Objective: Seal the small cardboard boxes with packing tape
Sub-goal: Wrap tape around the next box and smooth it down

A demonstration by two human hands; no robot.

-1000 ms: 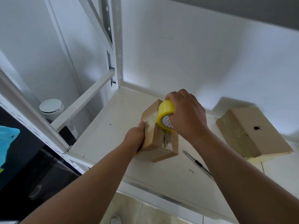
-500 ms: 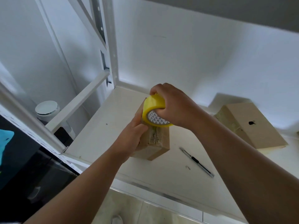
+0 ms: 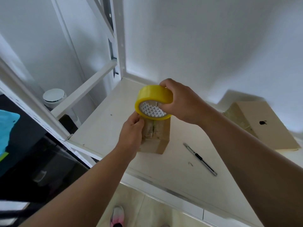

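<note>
Yellow tape roll (image 3: 155,95) with triangle-patterned white core; brown box (image 3: 158,136); white shelf (image 3: 101,128).

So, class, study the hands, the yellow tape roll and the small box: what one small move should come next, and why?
Probably draw the tape roll across the top of the small box. The right hand grips the roll over the box, the left hand holds the box's upper edge, and tape already covers its front seam.

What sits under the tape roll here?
The small box, its taped seam showing, gripped by the left hand. The right hand holds the roll above; the box's far end is covered.
</note>
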